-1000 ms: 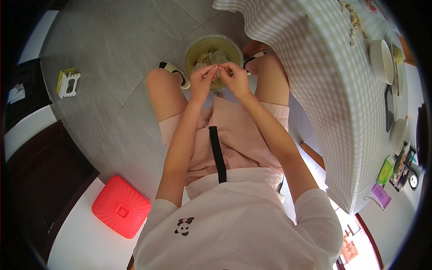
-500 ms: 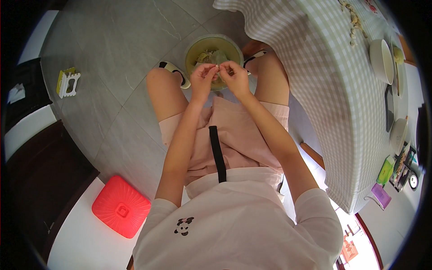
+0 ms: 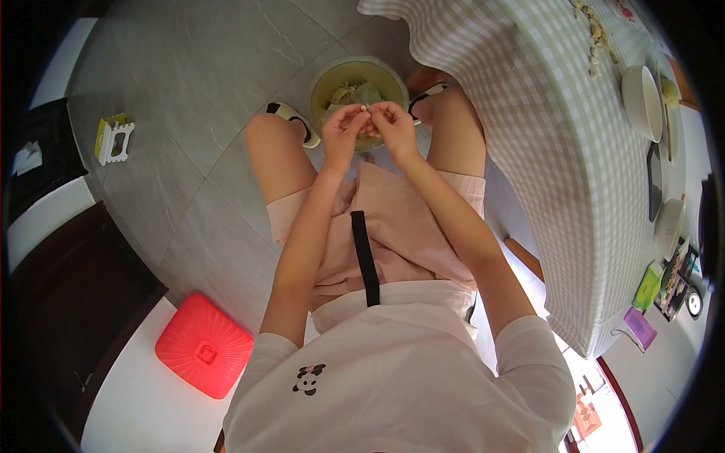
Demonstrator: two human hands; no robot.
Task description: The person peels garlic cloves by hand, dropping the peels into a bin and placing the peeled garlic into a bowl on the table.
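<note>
A: What does the left hand [image 3: 343, 136] have?

B: A small pale piece [image 3: 366, 108], pinched at the fingertips. The right hand [image 3: 394, 132] pinches at it too, so the tips of both hands meet there.

A: Can you tell what it is?

B: No, it's too small, and the fingers cover most of it.

A: Where is it, then?

B: Between the two hands, over the near side of the bin [image 3: 362, 70]. The bin stands on the floor [image 3: 204, 75], between the person's shoes [image 3: 300, 119].

A: Is there anything in the bin?

B: Yellowish scraps [image 3: 344, 93], with something pale and filmy, perhaps a bag [image 3: 368, 93], just beside them.

A: And around the person?

B: On the right, a table [image 3: 555, 128] covered with a checked cloth. A white bowl [image 3: 641, 104] is toward its far side, and a flat dark thing [image 3: 654, 183] lies near the bowl.

A: What about the left?

B: A white and yellow frame [image 3: 115, 141] on the floor, well apart from the hands, and a red plastic thing [image 3: 204, 351] nearer the bottom corner.
</note>
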